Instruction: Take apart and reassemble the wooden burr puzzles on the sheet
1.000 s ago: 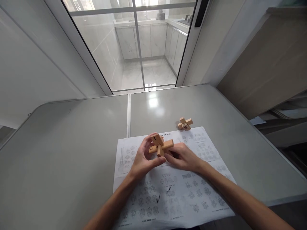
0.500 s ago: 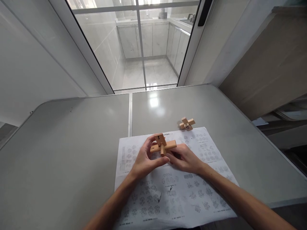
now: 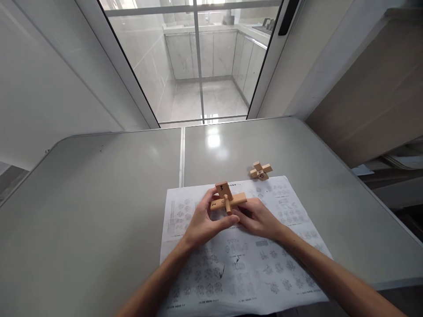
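Observation:
A wooden interlocking puzzle [image 3: 236,199] of crossed pieces is held above the printed sheet [image 3: 244,281]. The digits 2 and 3 are inked on two of its pieces, and a thin peg sticks out toward me. My left hand [image 3: 202,222] is closed around its left side, thumb below and fingers behind. From the right, my right hand [image 3: 261,218] grips its lower right part; some of those fingertips are hidden behind the puzzle and my left thumb. A second, smaller wooden cross puzzle [image 3: 261,172] with an inked mark rests at the sheet's far edge.
The sheet, covered in small puzzle diagrams, lies on a grey table [image 3: 99,198] with a metal seam [image 3: 182,156]. A framed glass door [image 3: 201,66] stands beyond the far edge. At right is a brown panel [image 3: 370,88] above a cluttered shelf.
The whole view has shifted slightly. In my hands the puzzle has tilted a little, so its peg shows more of its length. Both hands keep their hold.

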`<control>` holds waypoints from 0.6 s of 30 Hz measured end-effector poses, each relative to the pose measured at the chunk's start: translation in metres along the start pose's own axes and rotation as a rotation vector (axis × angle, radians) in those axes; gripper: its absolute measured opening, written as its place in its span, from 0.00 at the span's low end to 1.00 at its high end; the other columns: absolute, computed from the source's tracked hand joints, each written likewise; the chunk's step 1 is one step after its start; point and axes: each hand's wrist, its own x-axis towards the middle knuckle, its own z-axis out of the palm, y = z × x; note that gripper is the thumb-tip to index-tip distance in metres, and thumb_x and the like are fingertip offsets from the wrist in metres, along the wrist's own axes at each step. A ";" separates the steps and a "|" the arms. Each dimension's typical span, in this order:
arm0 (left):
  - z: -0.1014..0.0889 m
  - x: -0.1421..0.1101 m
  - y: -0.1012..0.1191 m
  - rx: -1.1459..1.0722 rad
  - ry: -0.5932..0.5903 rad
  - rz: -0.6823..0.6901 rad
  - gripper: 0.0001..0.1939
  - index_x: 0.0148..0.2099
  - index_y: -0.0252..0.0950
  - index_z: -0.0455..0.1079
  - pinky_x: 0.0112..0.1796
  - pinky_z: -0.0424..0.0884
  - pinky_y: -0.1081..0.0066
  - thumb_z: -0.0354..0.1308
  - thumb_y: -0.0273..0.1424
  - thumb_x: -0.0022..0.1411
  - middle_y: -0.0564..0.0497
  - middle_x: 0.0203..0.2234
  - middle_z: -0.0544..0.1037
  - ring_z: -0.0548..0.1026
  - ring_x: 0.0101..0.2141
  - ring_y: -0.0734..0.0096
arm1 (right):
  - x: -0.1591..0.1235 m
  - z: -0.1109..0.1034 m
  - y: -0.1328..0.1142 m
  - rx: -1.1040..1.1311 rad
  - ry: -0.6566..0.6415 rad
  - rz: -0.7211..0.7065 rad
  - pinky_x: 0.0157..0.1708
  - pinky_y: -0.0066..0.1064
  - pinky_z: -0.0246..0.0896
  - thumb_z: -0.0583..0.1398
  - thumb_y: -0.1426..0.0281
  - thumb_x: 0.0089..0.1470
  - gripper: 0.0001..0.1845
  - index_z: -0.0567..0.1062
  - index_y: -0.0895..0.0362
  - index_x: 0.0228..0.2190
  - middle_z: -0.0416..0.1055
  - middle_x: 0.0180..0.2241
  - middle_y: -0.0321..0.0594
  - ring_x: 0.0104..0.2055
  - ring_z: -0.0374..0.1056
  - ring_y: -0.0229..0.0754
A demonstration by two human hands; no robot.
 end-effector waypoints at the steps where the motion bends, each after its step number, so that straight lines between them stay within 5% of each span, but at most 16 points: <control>1: 0.000 0.000 0.000 -0.011 0.001 0.000 0.40 0.66 0.41 0.67 0.59 0.72 0.54 0.77 0.42 0.56 0.41 0.55 0.79 0.77 0.57 0.46 | 0.000 0.000 -0.001 0.015 0.001 0.001 0.24 0.29 0.56 0.56 0.65 0.72 0.20 0.70 0.55 0.26 0.68 0.22 0.33 0.23 0.60 0.35; 18: -0.009 0.004 0.003 -0.103 0.119 0.034 0.43 0.68 0.39 0.66 0.60 0.71 0.51 0.76 0.45 0.55 0.38 0.62 0.75 0.74 0.61 0.44 | 0.000 -0.008 -0.001 0.114 0.124 0.108 0.21 0.29 0.54 0.58 0.63 0.70 0.20 0.70 0.55 0.25 0.64 0.19 0.31 0.20 0.59 0.35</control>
